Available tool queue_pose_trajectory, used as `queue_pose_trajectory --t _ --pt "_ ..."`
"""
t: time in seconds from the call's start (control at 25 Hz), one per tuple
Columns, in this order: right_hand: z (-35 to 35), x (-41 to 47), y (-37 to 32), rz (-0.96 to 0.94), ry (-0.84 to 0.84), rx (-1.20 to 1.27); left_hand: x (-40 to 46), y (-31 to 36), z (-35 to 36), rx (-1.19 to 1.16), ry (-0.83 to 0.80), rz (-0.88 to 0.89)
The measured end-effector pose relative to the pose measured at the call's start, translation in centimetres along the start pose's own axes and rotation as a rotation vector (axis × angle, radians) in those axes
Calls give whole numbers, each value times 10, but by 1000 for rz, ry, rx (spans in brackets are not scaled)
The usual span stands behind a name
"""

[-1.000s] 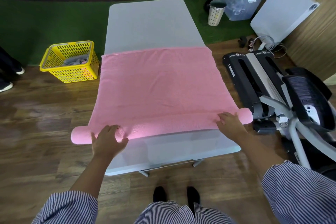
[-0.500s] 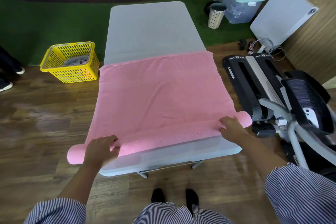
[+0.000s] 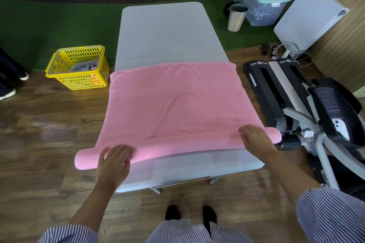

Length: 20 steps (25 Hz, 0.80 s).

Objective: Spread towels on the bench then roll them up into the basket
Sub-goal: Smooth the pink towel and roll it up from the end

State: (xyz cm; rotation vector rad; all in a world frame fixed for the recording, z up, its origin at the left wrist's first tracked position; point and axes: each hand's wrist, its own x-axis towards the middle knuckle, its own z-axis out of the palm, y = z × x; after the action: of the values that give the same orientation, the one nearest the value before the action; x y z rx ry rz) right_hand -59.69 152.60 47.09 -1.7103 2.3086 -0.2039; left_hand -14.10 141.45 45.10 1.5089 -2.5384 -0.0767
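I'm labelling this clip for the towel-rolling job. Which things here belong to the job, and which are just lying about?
Job:
pink towel, partly rolled at the near edge
bench under it
yellow basket on the floor
left hand and right hand, both on the roll

Lying about:
stepper machine
bin
plastic storage box
folded white table

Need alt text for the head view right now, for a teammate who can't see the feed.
Both hands, left hand and right hand, press flat on the rolled near edge of a pink towel spread across a grey bench, most of it not yet rolled. A yellow basket holding some grey cloth sits on the floor to the left.
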Motion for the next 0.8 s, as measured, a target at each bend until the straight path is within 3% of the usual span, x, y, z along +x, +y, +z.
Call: queue_pose_trajectory --t 0.12,0.28,0.52,0.68,0.8 --pt "10 -8 0 57 -74 123 -1 8 3 -24 -32 -29" --pt "7 -11 3 23 -163 77 2 19 1 -21 -67 -79" --pt "-9 2 9 48 -302 74 7 5 -8 75 -118 8" --pt "-2 3 -4 -81 -81 86 11 19 -5 43 12 -15" --pt "4 -4 -16 -72 -120 38 8 31 5 24 -5 24"
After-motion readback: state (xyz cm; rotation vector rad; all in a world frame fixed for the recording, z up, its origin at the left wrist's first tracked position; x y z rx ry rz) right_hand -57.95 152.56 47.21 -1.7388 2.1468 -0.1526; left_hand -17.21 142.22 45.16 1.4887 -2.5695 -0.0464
